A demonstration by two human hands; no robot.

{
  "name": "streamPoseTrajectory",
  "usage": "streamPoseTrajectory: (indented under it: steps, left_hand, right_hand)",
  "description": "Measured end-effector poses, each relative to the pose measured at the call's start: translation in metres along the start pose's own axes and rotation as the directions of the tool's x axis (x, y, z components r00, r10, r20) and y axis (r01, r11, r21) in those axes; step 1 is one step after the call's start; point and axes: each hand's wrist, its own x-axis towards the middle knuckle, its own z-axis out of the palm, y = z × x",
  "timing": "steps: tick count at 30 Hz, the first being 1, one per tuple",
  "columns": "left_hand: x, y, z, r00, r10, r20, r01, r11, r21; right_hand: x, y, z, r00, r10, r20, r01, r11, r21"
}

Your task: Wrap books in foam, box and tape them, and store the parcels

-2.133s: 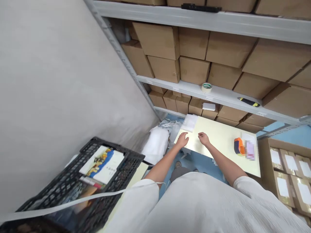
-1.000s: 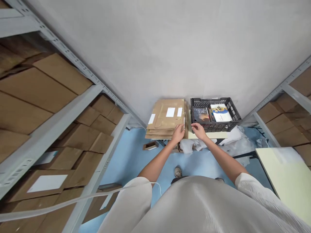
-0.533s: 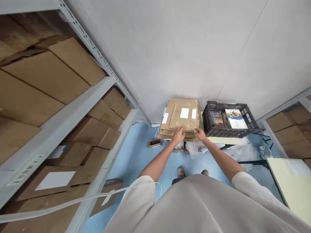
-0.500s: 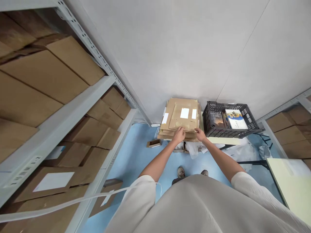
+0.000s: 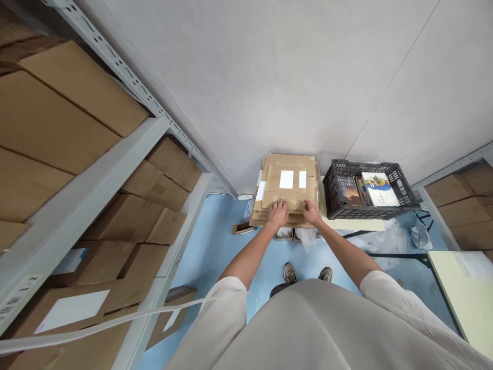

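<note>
A stack of flattened cardboard [image 5: 275,174] lies on a pale table against the wall, its top sheet carrying two white labels. My left hand [image 5: 279,213] rests on the near edge of the top sheet, fingers spread over the cardboard. At the near right corner of that sheet is my right hand [image 5: 310,211], its fingers closed on the cardboard edge. Right of the stack, a black plastic crate [image 5: 335,205] holds several books [image 5: 379,189].
Metal shelving [image 5: 150,128] with brown boxes [image 5: 73,110] stands at left; more boxes are at far right. A pale tabletop [image 5: 462,293] is at lower right. Under the table lie plastic bags and small boxes. A white strap crosses the lower left.
The top cardboard sheet has shifted slightly left and nearer over the stack. Both hands have moved left along with it, and my left hand's fingers now spread over it.
</note>
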Motion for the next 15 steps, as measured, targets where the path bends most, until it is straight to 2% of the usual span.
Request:
streamPoseTrajectory:
  steps: [2, 4, 8, 15]
  left_hand:
    - [-0.003, -0.007, -0.006, 1.0, -0.024, -0.003, 0.024, 0.999, 0.021]
    - [-0.004, -0.012, -0.011, 0.999, -0.043, -0.004, 0.043, 0.998, 0.041]
    - [-0.003, -0.013, -0.014, 0.998, -0.061, -0.005, 0.062, 0.995, 0.075]
    - [-0.001, -0.01, -0.014, 0.997, -0.07, -0.019, 0.071, 0.994, 0.088]
  right_hand:
    - [0.001, -0.003, 0.001, 1.0, 0.001, 0.002, -0.001, 1.0, 0.023]
    - [0.001, -0.005, -0.001, 0.996, 0.081, -0.046, -0.081, 0.997, -0.014]
    - [0.004, -0.004, -0.007, 0.956, 0.261, -0.136, -0.271, 0.96, -0.064]
    - [0.02, -0.003, -0.023, 0.94, 0.264, -0.217, -0.246, 0.964, 0.105]
